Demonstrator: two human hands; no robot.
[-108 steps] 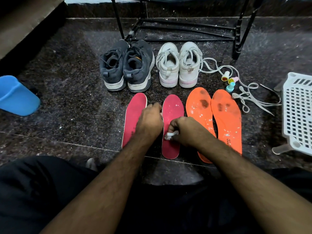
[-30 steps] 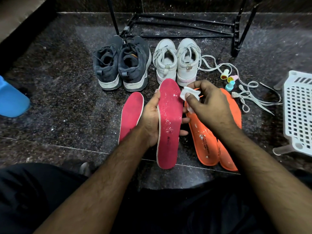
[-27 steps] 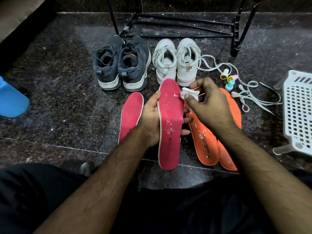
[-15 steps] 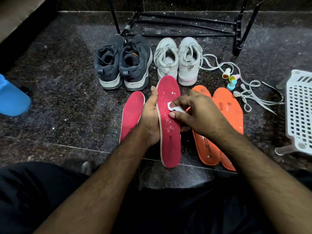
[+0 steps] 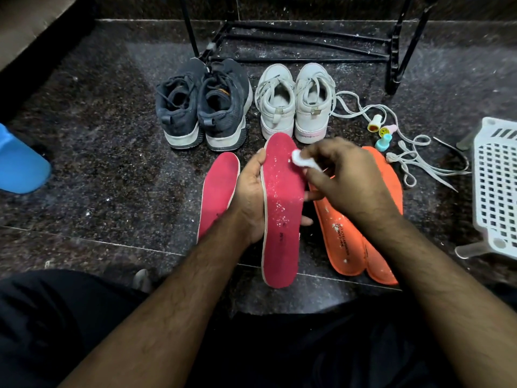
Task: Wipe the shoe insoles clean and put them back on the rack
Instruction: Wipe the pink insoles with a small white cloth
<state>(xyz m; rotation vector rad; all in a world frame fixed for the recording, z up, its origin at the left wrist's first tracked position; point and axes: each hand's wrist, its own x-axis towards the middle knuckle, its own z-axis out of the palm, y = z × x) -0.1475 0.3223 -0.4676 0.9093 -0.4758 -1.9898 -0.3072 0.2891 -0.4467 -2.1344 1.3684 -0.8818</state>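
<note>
Held pink insole point(image 5: 281, 208), gripped by left hand point(image 5: 249, 197), raised over floor point(image 5: 98, 152), right hand point(image 5: 347, 183) pinching white wipe point(image 5: 300, 159) on its toe and covering orange insoles point(image 5: 347, 245); second pink insole point(image 5: 216, 191) beside; dark shoes point(image 5: 202, 105), white shoes point(image 5: 295, 102), rack point(image 5: 302, 43) beyond.

Two bare forearms, hairy, uncovered from elbow to wrist — no sleeve in view on either. Left hand point(image 5: 249, 197) and right hand point(image 5: 347, 180) bare: no glove, ring, watch or band visible. Short fingernails, seen on the left fingertips only. Lower body in black fabric legwear point(image 5: 56, 317) — plain, matte, softly creased, filling the bottom of the view on both sides; cut and length not discernible. Small pale grey shape point(image 5: 141, 280) at the inner edge of the left leg, too unclear to identify.
</note>
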